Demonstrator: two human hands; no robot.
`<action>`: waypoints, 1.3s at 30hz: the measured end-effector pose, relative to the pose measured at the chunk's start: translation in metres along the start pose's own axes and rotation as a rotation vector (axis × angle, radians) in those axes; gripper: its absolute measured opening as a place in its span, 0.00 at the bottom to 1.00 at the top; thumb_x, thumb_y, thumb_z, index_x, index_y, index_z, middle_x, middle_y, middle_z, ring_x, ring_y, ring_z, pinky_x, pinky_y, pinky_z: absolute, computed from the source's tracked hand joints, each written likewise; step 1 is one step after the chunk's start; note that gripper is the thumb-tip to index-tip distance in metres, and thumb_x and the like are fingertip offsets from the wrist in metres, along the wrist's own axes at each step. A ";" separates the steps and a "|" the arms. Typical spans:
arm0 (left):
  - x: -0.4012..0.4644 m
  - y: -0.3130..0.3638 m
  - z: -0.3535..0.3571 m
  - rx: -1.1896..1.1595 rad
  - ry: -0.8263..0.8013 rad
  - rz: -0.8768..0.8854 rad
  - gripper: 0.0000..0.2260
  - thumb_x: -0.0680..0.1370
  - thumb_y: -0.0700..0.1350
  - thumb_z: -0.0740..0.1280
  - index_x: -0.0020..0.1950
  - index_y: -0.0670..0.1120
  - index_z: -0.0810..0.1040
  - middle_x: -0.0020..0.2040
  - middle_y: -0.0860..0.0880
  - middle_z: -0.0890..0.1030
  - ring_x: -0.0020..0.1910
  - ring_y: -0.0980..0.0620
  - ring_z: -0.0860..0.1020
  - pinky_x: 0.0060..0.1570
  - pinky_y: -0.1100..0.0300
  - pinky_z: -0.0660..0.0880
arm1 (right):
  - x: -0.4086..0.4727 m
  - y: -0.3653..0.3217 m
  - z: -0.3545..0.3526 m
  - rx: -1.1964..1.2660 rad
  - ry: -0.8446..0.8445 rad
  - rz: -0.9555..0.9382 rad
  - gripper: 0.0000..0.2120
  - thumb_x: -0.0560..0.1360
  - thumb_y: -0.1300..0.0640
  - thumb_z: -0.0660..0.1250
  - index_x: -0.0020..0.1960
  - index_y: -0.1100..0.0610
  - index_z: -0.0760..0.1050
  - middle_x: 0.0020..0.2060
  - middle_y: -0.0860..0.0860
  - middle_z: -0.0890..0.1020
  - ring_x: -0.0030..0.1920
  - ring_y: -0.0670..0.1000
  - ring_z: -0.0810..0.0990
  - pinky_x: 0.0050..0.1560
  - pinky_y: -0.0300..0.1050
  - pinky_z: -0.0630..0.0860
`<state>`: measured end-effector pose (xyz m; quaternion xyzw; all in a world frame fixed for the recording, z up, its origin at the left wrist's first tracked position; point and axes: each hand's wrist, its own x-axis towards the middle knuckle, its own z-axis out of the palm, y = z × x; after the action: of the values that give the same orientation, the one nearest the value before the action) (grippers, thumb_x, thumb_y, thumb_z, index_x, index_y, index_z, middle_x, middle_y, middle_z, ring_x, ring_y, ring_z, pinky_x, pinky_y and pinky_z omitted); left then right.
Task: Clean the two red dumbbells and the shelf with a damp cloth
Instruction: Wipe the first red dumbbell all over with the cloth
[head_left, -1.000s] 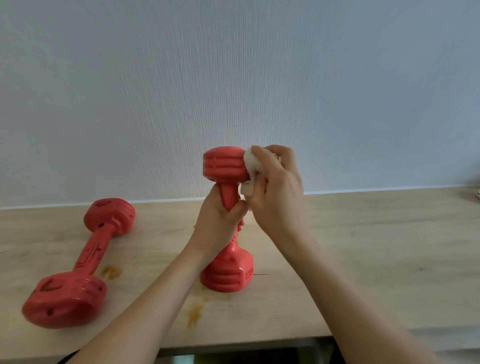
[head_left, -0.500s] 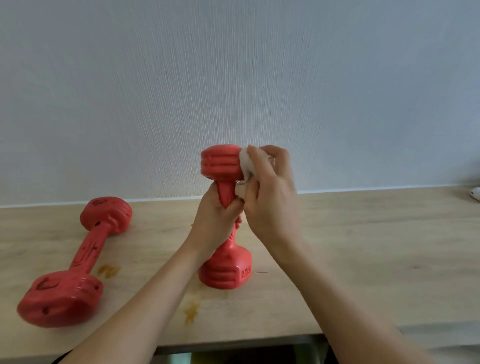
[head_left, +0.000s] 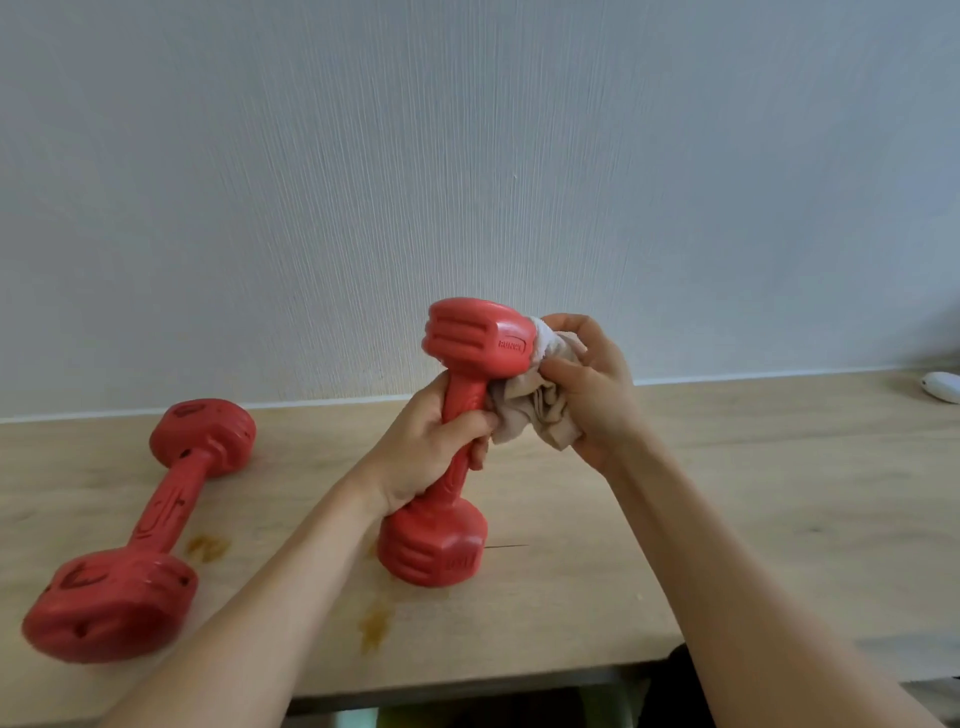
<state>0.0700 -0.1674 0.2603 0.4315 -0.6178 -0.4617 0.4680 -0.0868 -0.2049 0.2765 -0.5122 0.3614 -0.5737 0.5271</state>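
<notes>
I'm seeing my left hand (head_left: 423, 449) gripping the upright red plastic dumbbell (head_left: 457, 441) and my right hand (head_left: 589, 395) bunching the beige cloth (head_left: 540, 410) over the stained pale wooden shelf (head_left: 727, 493) by a grey wall (head_left: 467, 156).

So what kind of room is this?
Probably a room at home, though that is a guess: a pale wooden shelf against a textured wall, with two red dumbbells being wiped.
</notes>
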 end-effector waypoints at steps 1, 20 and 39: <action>0.000 0.003 0.000 0.020 0.008 -0.034 0.05 0.76 0.37 0.65 0.46 0.43 0.70 0.31 0.47 0.75 0.27 0.53 0.74 0.31 0.60 0.73 | -0.001 0.001 0.000 -0.010 0.009 -0.026 0.13 0.70 0.72 0.61 0.50 0.58 0.73 0.42 0.57 0.78 0.41 0.56 0.79 0.39 0.47 0.77; -0.001 0.003 0.000 0.235 0.557 0.009 0.10 0.75 0.38 0.62 0.34 0.36 0.72 0.23 0.44 0.72 0.19 0.54 0.70 0.23 0.67 0.68 | -0.031 -0.013 0.037 -0.738 0.030 -0.542 0.11 0.75 0.52 0.62 0.55 0.50 0.79 0.48 0.47 0.75 0.44 0.42 0.74 0.44 0.31 0.69; 0.004 0.002 0.004 0.300 0.529 0.007 0.11 0.73 0.36 0.62 0.30 0.37 0.71 0.20 0.46 0.70 0.17 0.56 0.68 0.22 0.67 0.65 | -0.011 -0.012 0.029 -0.504 0.047 -0.199 0.07 0.77 0.60 0.62 0.41 0.53 0.72 0.34 0.53 0.78 0.32 0.50 0.75 0.28 0.37 0.65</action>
<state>0.0646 -0.1703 0.2628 0.5989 -0.5374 -0.2350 0.5452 -0.0623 -0.1884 0.2923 -0.6469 0.4529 -0.5263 0.3155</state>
